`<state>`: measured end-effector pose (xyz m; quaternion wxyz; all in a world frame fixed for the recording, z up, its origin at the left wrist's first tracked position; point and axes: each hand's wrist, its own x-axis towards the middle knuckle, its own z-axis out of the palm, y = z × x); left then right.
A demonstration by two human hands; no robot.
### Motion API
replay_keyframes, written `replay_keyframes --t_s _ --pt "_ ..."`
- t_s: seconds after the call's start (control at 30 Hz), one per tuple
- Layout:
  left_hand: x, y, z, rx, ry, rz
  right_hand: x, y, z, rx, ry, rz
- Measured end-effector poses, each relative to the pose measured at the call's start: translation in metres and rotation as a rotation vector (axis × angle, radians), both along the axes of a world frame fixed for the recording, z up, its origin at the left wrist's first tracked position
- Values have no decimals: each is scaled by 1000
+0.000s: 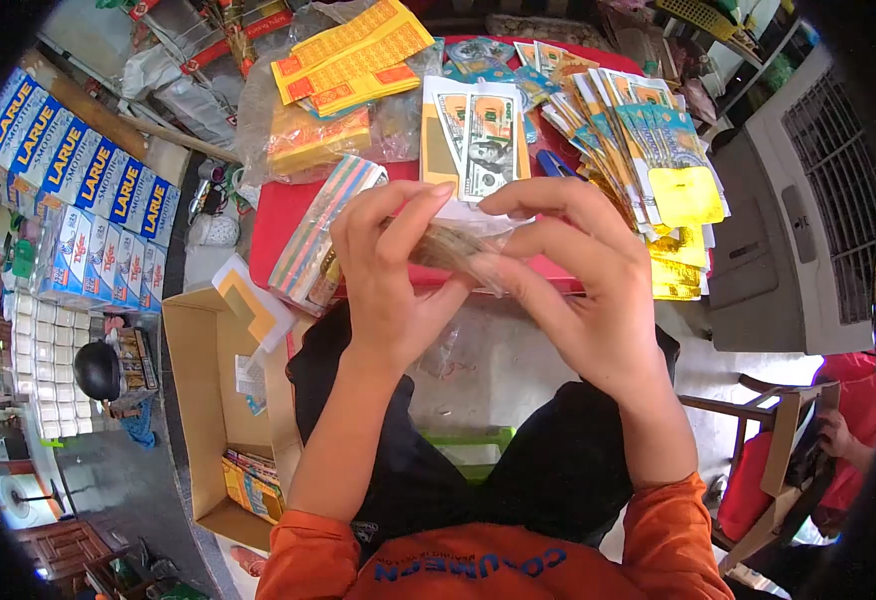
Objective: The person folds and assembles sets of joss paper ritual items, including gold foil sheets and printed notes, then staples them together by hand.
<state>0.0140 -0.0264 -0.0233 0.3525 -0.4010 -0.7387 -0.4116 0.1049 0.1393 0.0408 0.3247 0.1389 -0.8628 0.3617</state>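
Observation:
Between my hands, above the near edge of the red table (pixel 268 215), is a small brownish bundle (pixel 448 247) with a shiny, clear plastic-like surface. My left hand (pixel 383 275) is closed on its left side, thumb below and fingers above. My right hand (pixel 583 285) pinches the right end with thumb and fingers. Just beyond lie printed dollar notes (pixel 488 145) on a white and yellow paper stack. A tall stack of striped paper packs (pixel 328 230) stands by my left hand. Fanned bundles of paper notes (pixel 658 135) with gold sheets (pixel 686 195) lie to the right.
Yellow printed sheets (pixel 353 50) rest on plastic-wrapped packs at the back left. A blue-handled tool (pixel 556 165) lies near the note bundles. An open cardboard box (pixel 193 380) stands at my left, beer cartons (pixel 78 160) farther off. Another person's hand (pixel 836 433) shows at right.

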Motion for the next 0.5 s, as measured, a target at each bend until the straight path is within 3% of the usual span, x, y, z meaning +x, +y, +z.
replay_keyframes --t_s 0.3,0.37,0.5 --pt "3 -5 4 -36 -66 8 -1 -2 3 65 -2 -102" --pt "2 -7 5 -46 -90 19 -2 0 3 -159 33 -129" --pt "0 -11 6 -71 -133 72 -1 15 0 -331 39 -133"
